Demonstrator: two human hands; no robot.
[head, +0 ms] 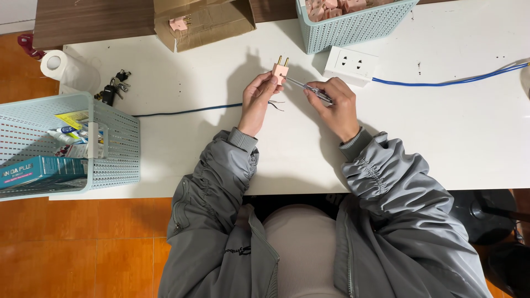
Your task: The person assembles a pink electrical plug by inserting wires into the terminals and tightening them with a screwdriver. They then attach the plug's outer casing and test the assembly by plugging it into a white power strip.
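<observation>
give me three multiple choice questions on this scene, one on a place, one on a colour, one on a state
1. Where is the white power strip?
A. in the left basket
B. on the table beside the far basket
C. on the floor

2. What colour is the plug?
A. pink
B. black
C. green

3. How is the plug held?
A. lying loose
B. left hand pinches it, prongs up
C. pushed into the strip

B: it lies right of the far basket.
A: its body is pink.
B: the right hand holds a screwdriver against it.
</observation>
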